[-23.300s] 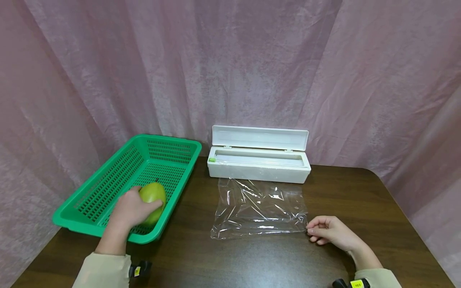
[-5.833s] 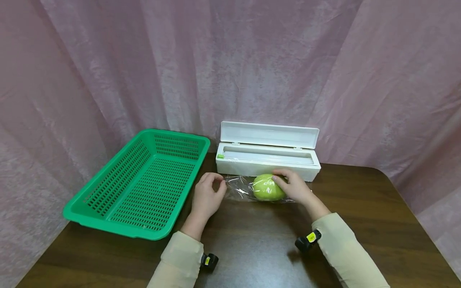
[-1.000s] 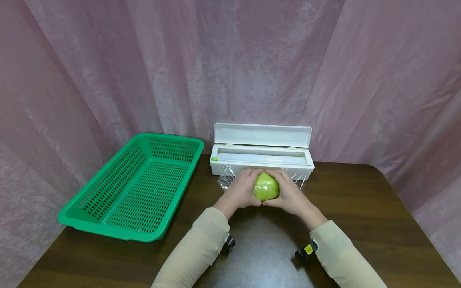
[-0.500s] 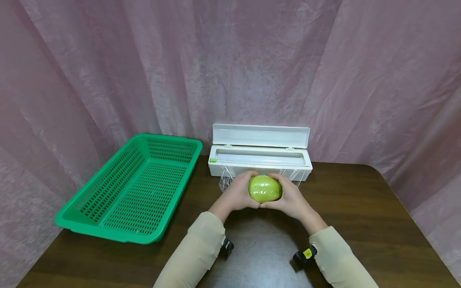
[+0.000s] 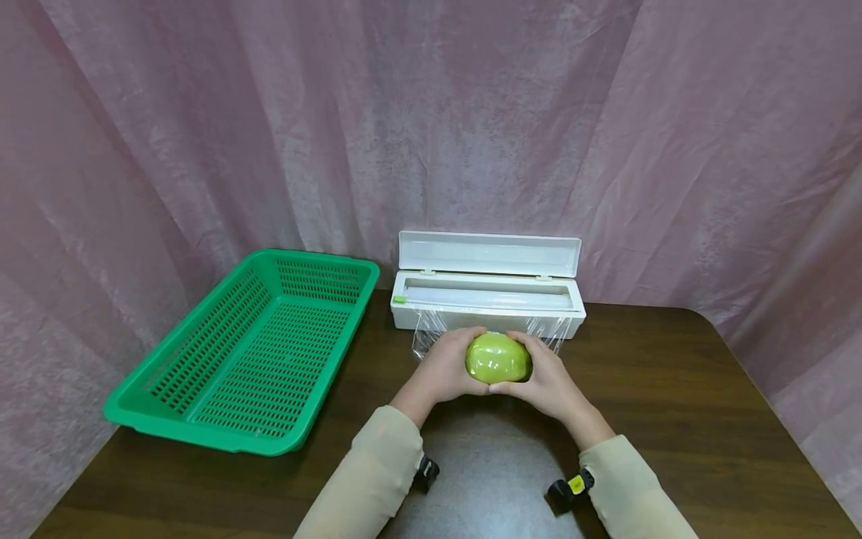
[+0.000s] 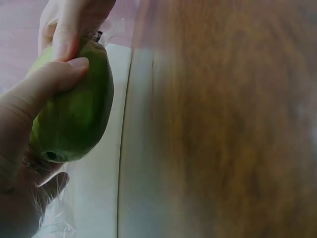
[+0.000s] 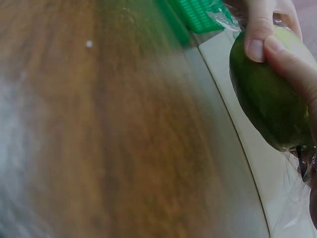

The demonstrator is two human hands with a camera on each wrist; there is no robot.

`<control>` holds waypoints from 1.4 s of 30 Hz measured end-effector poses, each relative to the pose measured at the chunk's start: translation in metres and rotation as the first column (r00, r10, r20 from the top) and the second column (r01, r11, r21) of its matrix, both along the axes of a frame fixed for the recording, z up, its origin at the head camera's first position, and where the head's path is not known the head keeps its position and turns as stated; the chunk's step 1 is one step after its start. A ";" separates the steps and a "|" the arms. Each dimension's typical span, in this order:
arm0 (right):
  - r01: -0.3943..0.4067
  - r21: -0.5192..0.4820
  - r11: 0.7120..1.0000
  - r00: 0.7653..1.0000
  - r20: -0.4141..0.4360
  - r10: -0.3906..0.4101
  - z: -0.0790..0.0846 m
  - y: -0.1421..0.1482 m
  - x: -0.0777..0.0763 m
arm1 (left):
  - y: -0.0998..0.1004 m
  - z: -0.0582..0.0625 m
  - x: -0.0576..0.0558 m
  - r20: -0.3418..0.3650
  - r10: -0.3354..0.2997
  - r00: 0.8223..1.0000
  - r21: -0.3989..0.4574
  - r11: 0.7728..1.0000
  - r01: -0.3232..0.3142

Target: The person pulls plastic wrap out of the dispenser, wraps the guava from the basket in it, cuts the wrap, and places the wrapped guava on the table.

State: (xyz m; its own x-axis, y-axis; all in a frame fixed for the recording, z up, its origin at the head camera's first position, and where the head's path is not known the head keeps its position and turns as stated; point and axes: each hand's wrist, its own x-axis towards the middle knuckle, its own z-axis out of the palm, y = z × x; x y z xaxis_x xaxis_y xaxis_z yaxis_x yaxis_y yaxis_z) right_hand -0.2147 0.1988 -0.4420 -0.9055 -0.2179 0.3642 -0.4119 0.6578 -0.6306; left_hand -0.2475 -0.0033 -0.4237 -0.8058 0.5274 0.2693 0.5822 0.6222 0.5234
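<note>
Both hands hold a green pear [image 5: 497, 358] above the table, in front of the white film box. Clear cling film [image 5: 431, 329] covers the pear tightly and stretches from it back to the box. My left hand [image 5: 450, 364] grips the pear's left end, thumb [image 6: 59, 77] on the near side. From the right, my right hand [image 5: 547, 378] grips the other end; the two thumb tips meet in the middle. In the left wrist view, loose film gathers around the pear's lower end. The far fingers are mostly hidden behind the fruit.
The white cling film box [image 5: 488, 299] stands at the back with its lid raised, a film roll inside and a green slider [image 5: 399, 299] at its left. A green slotted basket [image 5: 337, 359] sits at left. A pink curtain [image 5: 431, 135] hangs behind the brown table [image 5: 673, 389].
Earlier the pear lay in the basket, then on the flat film. Over the last second both hands roll the pear and draw it slightly nearer, and the film behind it spreads out.
</note>
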 end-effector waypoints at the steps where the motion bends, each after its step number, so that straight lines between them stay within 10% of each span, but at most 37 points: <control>1: 0.001 0.002 1.000 1.000 0.000 -0.001 0.000 0.000 0.001 | 0.000 -0.001 0.001 -0.003 0.007 1.000 -0.004 1.000 -0.007; 19: -0.004 0.049 0.999 0.997 -0.073 0.008 -0.002 0.001 0.015 | -0.001 -0.001 0.022 -0.091 0.036 0.995 -0.068 0.997 -0.042; 42: 0.078 0.137 0.987 0.991 -0.115 -0.063 0.003 -0.005 0.017 | -0.008 0.003 0.021 0.128 0.022 0.992 0.039 0.999 -0.027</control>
State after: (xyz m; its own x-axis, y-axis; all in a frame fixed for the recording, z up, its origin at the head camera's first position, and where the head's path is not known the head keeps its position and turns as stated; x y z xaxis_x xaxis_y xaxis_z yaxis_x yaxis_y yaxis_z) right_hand -0.1977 0.1943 -0.4393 -0.8764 -0.2110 0.4328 -0.4230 0.7667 -0.4829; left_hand -0.2264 -0.0115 -0.4209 -0.8473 0.4980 0.1846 0.4942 0.6118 0.6176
